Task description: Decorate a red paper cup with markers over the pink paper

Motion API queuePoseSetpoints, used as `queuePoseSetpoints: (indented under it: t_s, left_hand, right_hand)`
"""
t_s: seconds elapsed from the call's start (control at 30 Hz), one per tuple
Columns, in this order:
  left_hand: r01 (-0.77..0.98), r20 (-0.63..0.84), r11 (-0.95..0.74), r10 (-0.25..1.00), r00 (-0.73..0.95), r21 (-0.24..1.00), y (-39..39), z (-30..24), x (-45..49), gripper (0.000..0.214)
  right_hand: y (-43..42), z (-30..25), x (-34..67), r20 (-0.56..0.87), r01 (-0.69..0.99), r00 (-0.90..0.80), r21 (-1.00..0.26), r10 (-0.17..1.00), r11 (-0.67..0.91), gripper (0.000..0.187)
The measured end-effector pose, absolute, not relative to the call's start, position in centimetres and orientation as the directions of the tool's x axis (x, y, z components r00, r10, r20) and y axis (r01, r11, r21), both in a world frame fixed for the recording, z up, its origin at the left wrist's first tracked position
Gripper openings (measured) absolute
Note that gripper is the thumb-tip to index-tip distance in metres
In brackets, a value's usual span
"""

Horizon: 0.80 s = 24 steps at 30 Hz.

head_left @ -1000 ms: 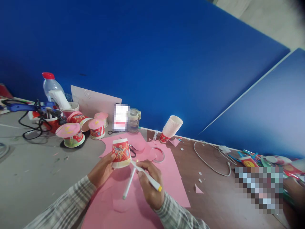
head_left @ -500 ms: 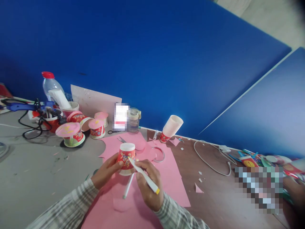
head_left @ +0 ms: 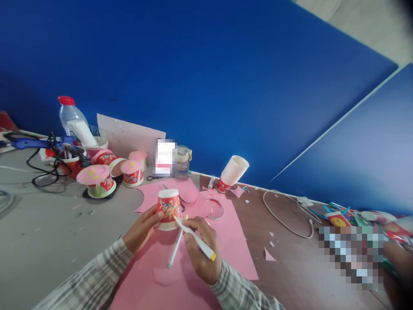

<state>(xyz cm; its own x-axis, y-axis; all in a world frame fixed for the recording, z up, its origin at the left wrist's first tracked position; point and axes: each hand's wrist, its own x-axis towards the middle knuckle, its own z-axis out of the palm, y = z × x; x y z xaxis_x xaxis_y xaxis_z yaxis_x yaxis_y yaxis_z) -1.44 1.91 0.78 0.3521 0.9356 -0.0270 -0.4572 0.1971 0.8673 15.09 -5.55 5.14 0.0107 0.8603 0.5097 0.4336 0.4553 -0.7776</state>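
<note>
Upside down above the pink paper (head_left: pixel 226 245) is a red patterned paper cup (head_left: pixel 168 207), its white base upward. My left hand (head_left: pixel 143 228) is closed on the cup's left side, thumb on the printed wall. A white marker pen (head_left: pixel 196 241) with a yellow end lies in the closed fingers of my right hand (head_left: pixel 204 249); its tip is at the cup's lower right. Below the cup a second white pen (head_left: pixel 174 249) rests on the paper. Scissors, partly hidden behind the cup, and a roll of tape (head_left: pixel 217 209) are on the sheet as well.
Decorated cups with pink tops (head_left: pixel 97 178) stand at left, near a blue glue gun (head_left: pixel 41 142) and its black cable. A leaning stack of paper cups (head_left: pixel 234 172), a glass jar (head_left: pixel 183 162) and a white cable (head_left: pixel 274 228) lie farther back. Another person's hand (head_left: pixel 398 258) is at right.
The cup has moved slightly left and up in my left hand. The pen tip now sits lower and farther right on its wall; my right hand has barely shifted.
</note>
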Motion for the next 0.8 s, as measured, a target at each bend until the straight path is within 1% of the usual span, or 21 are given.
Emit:
queuePoseSetpoints:
  t_s: [0.17, 0.3, 0.67, 0.8]
  left_hand:
    - [-0.508, -0.049, 0.218, 0.944, 0.325, 0.833, 2.41, 0.33, -1.6, 0.037]
    - [-0.501, -0.06, 0.207, 0.954, 0.294, 0.84, 2.6, 0.15, -1.63, 0.036]
    - [-0.5, -0.063, 0.199, 0.959, 0.275, 0.843, 2.64, 0.03, -1.66, 0.037]
    - [-0.51, -0.071, 0.21, 0.958, 0.278, 0.834, 2.63, 0.07, -1.7, 0.038]
  right_hand:
    - [-5.37, 5.11, 15.22, 0.489, 0.458, 0.003, -0.776, 0.872, 0.433, 0.015]
    - [-5.23, 5.06, 15.3, 0.464, 0.46, 0.013, -0.789, 0.886, 0.407, 0.015]
    - [-4.91, 5.28, 15.8, 0.377, 0.457, 0.03, -0.829, 0.926, 0.323, 0.017]
    - [-5.02, 5.41, 15.92, 0.405, 0.427, 0.067, -0.838, 0.912, 0.34, 0.018]
